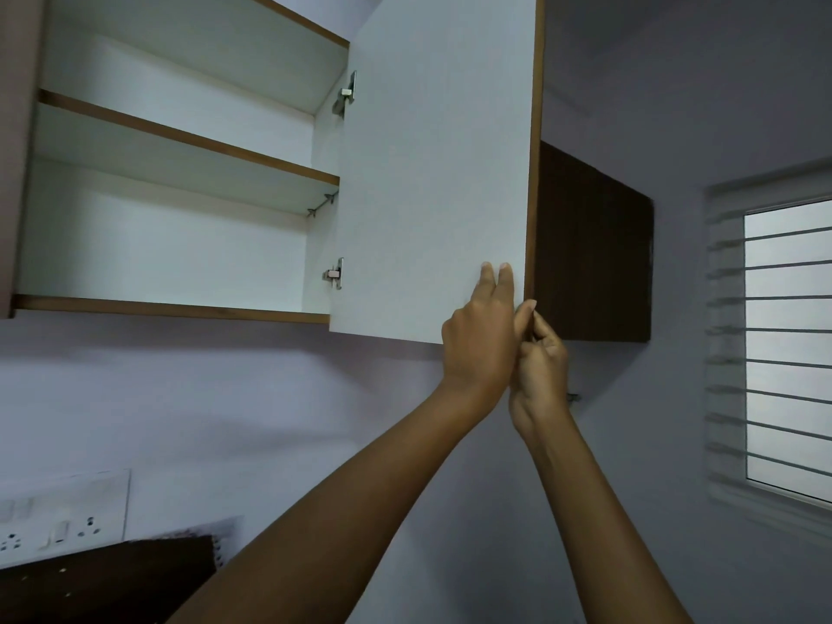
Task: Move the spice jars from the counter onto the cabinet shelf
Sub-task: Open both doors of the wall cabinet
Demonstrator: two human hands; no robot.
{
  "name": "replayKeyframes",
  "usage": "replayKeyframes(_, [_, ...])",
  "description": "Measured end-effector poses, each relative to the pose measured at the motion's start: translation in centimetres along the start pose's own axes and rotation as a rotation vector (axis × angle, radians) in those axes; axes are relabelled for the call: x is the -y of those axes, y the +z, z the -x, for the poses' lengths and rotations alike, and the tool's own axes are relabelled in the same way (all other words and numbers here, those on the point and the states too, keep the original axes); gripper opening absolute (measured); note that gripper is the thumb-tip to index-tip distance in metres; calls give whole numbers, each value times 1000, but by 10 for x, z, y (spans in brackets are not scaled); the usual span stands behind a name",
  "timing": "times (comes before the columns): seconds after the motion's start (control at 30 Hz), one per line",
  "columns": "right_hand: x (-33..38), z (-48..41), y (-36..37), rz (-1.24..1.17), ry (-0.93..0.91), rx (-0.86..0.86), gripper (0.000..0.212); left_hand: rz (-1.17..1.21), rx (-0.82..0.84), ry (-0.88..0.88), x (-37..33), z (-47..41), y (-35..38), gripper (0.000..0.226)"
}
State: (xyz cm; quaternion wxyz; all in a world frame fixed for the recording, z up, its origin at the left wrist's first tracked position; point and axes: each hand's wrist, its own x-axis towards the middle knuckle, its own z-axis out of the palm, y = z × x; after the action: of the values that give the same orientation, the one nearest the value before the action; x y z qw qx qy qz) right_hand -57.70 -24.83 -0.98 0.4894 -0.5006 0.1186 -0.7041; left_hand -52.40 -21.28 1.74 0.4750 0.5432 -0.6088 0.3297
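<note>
A wall cabinet hangs above me with its white door [432, 173] swung wide open. Inside, the middle shelf [180, 137] and the bottom shelf [171, 304] hold nothing that I can see. My left hand [479, 340] lies flat on the inner face of the door near its lower free corner, fingers pointing up. My right hand [542, 358] is closed on the door's brown edge just beside it. The two hands touch. No spice jar and no counter are in view.
A second cabinet with a dark brown door [594, 249] stands behind the open door. A barred window [788, 349] is at the right. A switch and socket plate [63, 515] and a dark brown board [108, 578] sit at the lower left.
</note>
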Motion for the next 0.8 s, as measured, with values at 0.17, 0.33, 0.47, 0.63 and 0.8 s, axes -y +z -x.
replayKeyframes(0.17, [1,2,3,13,-7,-15,42,-1,15,1,1,0,-2,53])
replayKeyframes(0.33, [0,8,8,110,-89,-53,34,-18,89,27,3,0,-9,57])
replayKeyframes(0.47, [-9,19,16,466,-312,-215,41,-19,287,74,15,-1,-26,69])
replayKeyframes(0.63, [-35,38,37,1056,-920,-530,46,-32,307,96,55,8,-60,53])
replayKeyframes(0.8, [-53,61,89,1023,-1070,-395,30,-146,197,39,116,19,-105,31])
